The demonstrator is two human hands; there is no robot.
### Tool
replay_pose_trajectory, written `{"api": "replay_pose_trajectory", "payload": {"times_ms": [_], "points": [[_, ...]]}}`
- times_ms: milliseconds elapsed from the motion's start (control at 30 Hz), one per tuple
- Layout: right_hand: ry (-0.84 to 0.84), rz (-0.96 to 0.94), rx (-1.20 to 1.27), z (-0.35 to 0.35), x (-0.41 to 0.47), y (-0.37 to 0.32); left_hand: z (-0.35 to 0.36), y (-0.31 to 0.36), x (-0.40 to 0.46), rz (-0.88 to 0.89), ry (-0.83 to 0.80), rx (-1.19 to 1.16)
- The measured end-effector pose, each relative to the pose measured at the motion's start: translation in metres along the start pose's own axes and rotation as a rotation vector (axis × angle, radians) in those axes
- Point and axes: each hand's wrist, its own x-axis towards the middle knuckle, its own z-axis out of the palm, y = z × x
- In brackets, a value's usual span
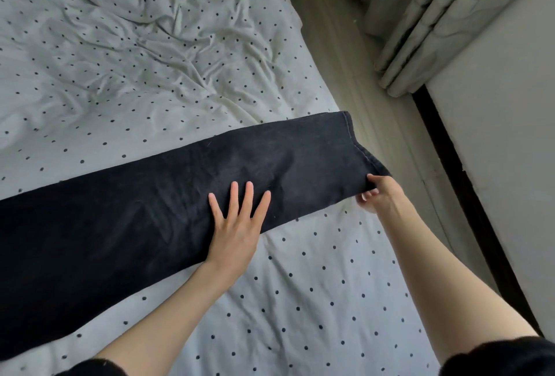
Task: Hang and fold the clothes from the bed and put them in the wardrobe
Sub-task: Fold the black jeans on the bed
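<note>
A pair of dark navy jeans lies stretched across the bed, legs stacked, running from the lower left to the bed's right edge. My left hand presses flat on the leg with fingers spread. My right hand pinches the near corner of the hem, which is lifted a little off the sheet at the bed's edge. The waist end runs out of view at the left.
The bed has a rumpled white cover with small dark dots. Right of it runs a strip of pale wood floor. Grey-green curtains hang at the top right, beside a white wall with a dark baseboard.
</note>
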Motion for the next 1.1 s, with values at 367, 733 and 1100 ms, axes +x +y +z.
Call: {"api": "replay_pose_trajectory", "payload": {"times_ms": [367,733,1100], "points": [[0.315,-0.208,-0.045,-0.082,-0.039,-0.044,-0.028,0.069,-0.018,0.131,-0.227,-0.183],[0.285,-0.412,-0.742,-0.089,-0.056,0.041,-0.002,0.05,-0.035,0.162,-0.202,-0.15],[-0.236,-1.207,-1.616,0.031,-0.162,0.218,0.026,-0.122,-0.155,-0.237,-0.059,-0.206]]}}
